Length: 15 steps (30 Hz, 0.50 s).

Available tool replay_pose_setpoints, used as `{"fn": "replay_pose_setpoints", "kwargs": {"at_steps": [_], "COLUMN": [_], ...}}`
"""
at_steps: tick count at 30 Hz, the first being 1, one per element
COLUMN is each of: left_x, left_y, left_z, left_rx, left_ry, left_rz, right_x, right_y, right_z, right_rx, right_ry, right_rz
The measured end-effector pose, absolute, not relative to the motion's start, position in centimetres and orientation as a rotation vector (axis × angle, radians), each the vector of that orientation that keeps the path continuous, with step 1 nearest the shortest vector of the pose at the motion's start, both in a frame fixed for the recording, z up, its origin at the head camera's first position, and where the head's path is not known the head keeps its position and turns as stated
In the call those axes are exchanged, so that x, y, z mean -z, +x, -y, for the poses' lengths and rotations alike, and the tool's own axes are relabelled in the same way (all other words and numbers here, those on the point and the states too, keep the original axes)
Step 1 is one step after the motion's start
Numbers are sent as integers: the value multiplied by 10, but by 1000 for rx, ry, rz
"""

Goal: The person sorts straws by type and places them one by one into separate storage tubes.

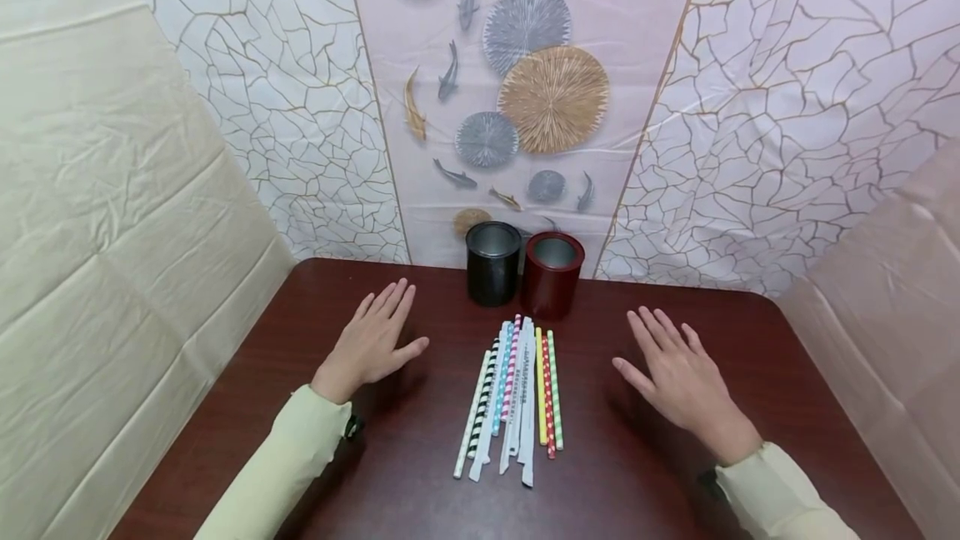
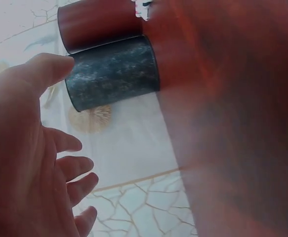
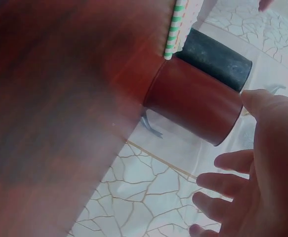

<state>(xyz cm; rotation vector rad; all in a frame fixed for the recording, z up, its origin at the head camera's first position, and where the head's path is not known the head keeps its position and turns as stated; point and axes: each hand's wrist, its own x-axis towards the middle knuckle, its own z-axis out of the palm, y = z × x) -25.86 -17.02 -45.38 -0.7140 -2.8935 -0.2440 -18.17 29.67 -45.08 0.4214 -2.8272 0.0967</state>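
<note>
My left hand [image 1: 370,346] is held palm down over the left part of the table, fingers straight and thumb apart, holding nothing. On the other side my right hand [image 1: 681,375] is held the same way, also with nothing in it. Between the hands lies a row of drinking straws. Among them are a black-striped straw [image 1: 483,398], a pink-striped straw [image 1: 512,369], several paper-wrapped straws [image 1: 527,398], a yellow straw [image 1: 541,386], a red dotted straw [image 1: 549,398] and a green-striped straw [image 1: 555,390]. Behind them stand a black cup [image 1: 492,269] and a dark red cup [image 1: 552,277], side by side.
The dark reddish-brown table [image 1: 420,498] ends at a patterned cloth backdrop [image 1: 480,182] close behind the cups. Pale cloth walls [image 1: 127,273] rise at the left and right sides.
</note>
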Motion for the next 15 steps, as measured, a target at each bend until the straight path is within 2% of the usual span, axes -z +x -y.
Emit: {"fn": "replay_pose_setpoints", "kwargs": {"at_steps": [7, 15], "left_x": [428, 409], "left_y": [-280, -316], "left_z": [154, 131], "left_rx": [323, 404], "left_ry": [-778, -781], "left_rz": [2922, 2974], "right_x": [434, 421], "right_y": [-192, -217], "right_z": [-292, -279], "right_rx": [-176, -453], "right_ry": [497, 452], "right_rz": [2784, 2893]}}
